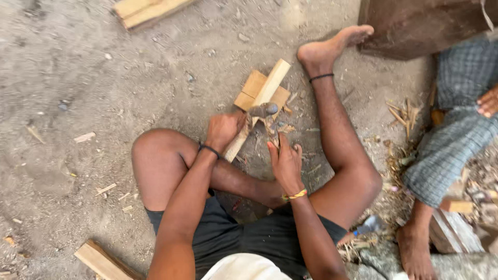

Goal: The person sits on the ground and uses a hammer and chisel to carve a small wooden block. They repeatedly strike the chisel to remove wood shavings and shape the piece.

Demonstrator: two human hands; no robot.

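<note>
My left hand [224,129] is closed around a pale wooden stick [270,85] that slants up to the right across a flat square wood block [252,84] on the dirt. My right hand [285,163] grips the handle of a claw hammer [264,110]. The metal head of the hammer rests against the stick just beside my left hand. Both hands work between my bent left knee [155,155] and my outstretched right leg [337,140].
Another person in a checked cloth [456,129] sits at the right, a bare foot [415,251] near my hip. Planks lie at top left [148,10] and bottom left [101,262]. A dark wooden slab [415,26] is at top right, a grey tool [371,225] by my right thigh, and wood chips [404,114].
</note>
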